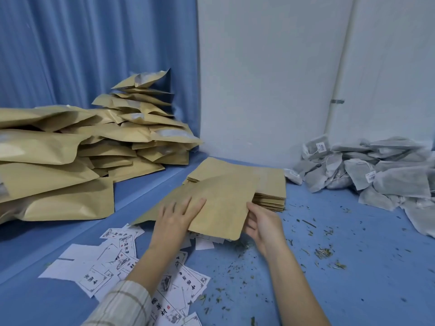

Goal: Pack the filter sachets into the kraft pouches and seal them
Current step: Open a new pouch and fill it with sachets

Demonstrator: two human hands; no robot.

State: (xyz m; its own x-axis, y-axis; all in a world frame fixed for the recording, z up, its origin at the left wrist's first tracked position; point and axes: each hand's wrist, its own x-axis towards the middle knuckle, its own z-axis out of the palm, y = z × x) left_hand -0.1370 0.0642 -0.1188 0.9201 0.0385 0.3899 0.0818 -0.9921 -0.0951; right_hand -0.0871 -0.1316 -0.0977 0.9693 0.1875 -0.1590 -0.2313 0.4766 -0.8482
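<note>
**Both hands on one flat kraft pouch**

Here the left hand (pixel 179 214) lies on top of a flat kraft pouch (pixel 211 205), fingers straight and spread, pressing on its upper face near the left part of its near edge. The right hand (pixel 262 223) holds the same pouch at its right edge, thumb along the edge and fingers curled underneath, so it grips the paper from the side. The pouch is tilted, its far end resting on the stack of empty pouches (pixel 263 184) just behind it, its near corner hanging over the paper labels (pixel 113 262).

Those labels, white with black printed characters, lie scattered on the blue table (pixel 353 267) under and beside the left forearm, which wears a pale checked sleeve (pixel 120 307). Loose green-brown leaf crumbs (pixel 324 251) are strewn over the table to the right of the right wrist.

Farther right, against the white wall (pixel 259 78), sits a heap of grey filter sachets (pixel 381 168), some with small white tags. On the left, along the blue curtain (pixel 82 43), rises a large pile of filled pouches (pixel 94 147), bulging and stacked unevenly.
</note>
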